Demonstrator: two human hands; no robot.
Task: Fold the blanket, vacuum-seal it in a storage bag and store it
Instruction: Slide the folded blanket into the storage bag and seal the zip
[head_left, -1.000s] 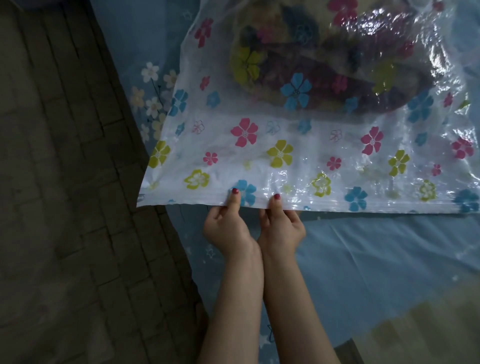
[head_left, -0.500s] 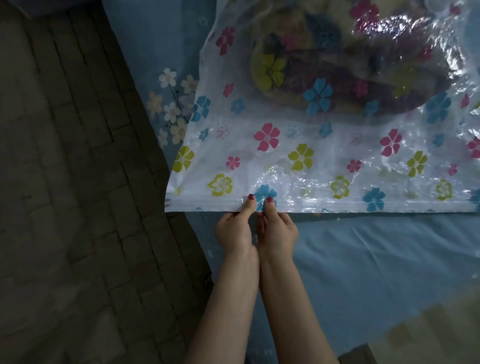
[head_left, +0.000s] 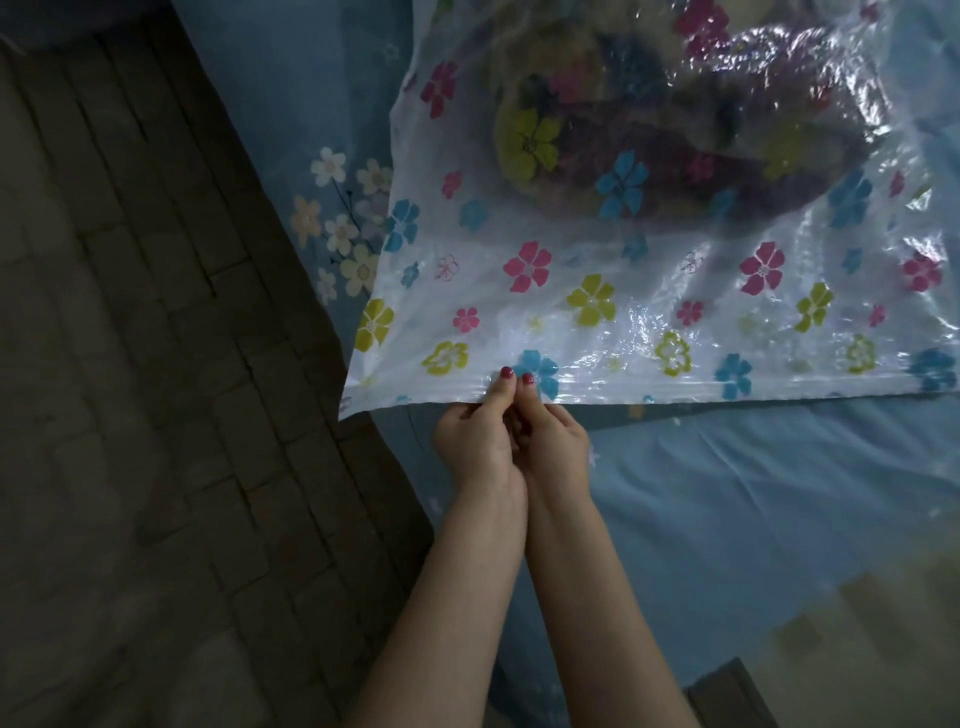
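Both hands are down at the near edge of the vacuum storage bag (head_left: 597, 291), side by side and touching each other. The left hand (head_left: 475, 441) pinches the bag's sealing strip, thumb laid flat on top of the plastic with its red-painted nail showing, the other fingers curled in underneath the edge. The right hand (head_left: 553, 441) does the same just beside it, thumb pressed on top next to the left one, fingers tucked below. Neither hand is spread; both are drawn in tight around that thin edge, close to the bag's near left corner.

The bag is clear plastic printed with pink, blue and yellow-green flowers, and it lies on a bed covered by a light blue sheet (head_left: 753, 493), its left corner reaching out over the bed's left edge. Inside it, toward the far side, sits the folded blanket (head_left: 675, 119), a dark, mottled bundle seen through the crinkled plastic. Left of the bed runs a dim brick-patterned floor (head_left: 145, 364).
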